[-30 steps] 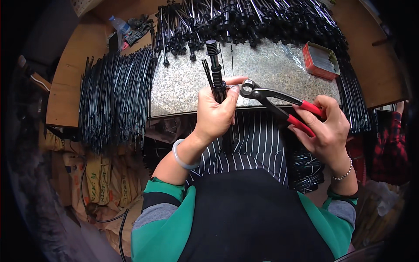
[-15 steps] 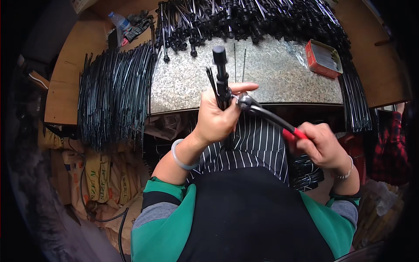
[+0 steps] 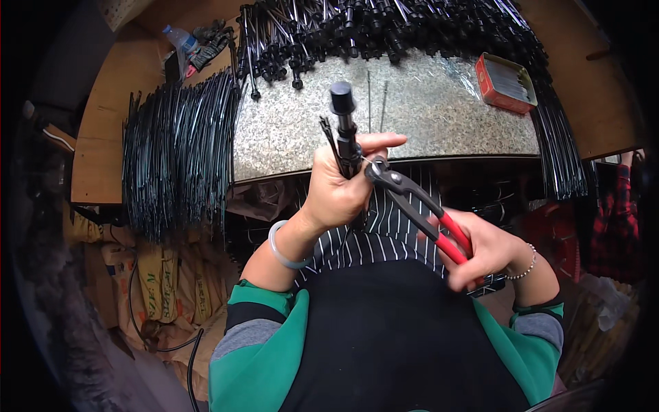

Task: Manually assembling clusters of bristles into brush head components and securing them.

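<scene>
Upright, left hand (image 3: pixel 336 196) clamps black capped rod (image 3: pixel 345 130); right hand (image 3: pixel 491 250) squeezes red-handled pliers (image 3: pixel 412 202)

A wooden surface (image 3: pixel 103 123) fills the upper part of the frame, with a speckled grey stone slab (image 3: pixel 439 117) set into its middle. Below its left edge, at lower left, yellowish printed sacks (image 3: pixel 161 275) are stacked on what seems to be a dim floor. Light falls evenly from above.
</scene>
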Demonstrator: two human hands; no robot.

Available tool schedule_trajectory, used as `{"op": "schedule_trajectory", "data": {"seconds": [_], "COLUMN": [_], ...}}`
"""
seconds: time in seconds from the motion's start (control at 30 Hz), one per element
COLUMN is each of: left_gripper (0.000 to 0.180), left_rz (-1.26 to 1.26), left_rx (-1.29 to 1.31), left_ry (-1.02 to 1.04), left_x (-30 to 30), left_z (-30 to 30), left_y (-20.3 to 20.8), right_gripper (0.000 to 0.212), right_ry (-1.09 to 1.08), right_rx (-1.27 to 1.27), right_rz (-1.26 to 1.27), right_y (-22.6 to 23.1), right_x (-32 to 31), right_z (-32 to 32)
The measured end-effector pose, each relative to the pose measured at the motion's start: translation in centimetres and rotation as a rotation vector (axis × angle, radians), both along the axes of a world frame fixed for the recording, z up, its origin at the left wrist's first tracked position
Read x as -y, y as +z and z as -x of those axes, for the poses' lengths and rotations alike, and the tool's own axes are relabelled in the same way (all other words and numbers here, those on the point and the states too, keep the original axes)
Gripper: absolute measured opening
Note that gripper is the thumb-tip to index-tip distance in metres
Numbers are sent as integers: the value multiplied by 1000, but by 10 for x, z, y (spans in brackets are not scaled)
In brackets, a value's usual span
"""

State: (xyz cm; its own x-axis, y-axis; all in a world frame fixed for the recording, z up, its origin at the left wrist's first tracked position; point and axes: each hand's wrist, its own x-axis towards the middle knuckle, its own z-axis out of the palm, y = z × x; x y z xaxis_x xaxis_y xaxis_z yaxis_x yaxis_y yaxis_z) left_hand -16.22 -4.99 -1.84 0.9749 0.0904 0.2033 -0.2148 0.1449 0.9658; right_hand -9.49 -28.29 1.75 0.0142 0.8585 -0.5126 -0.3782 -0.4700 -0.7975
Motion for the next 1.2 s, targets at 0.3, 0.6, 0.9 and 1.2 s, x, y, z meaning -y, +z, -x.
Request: {"op": "schedule_trajectory", "data": {"seconds": [0.3,0.6,0.9,1.2], "left_gripper": [22,24,25,33], "left_rz": [-12,58,24,-443], "left_rx": [-8,-90,-69,-6], "left_ry": [11,52,27,28], "left_x": [4,6,6,9], "left_z": [0,1,0,2], "left_y": [-6,-9,-7,6], "right_gripper": [46,63,37,26], "right_ry": [62,-107,-128,-54], "right_rx": [163,1104,1108,1412], "right_rz": [-30,-342,-255,-47], "right_y": [-6,-28,-30,-18], "right_x": [-6,-5,-4,12], "right_z": [0,2,-3,-11]}}
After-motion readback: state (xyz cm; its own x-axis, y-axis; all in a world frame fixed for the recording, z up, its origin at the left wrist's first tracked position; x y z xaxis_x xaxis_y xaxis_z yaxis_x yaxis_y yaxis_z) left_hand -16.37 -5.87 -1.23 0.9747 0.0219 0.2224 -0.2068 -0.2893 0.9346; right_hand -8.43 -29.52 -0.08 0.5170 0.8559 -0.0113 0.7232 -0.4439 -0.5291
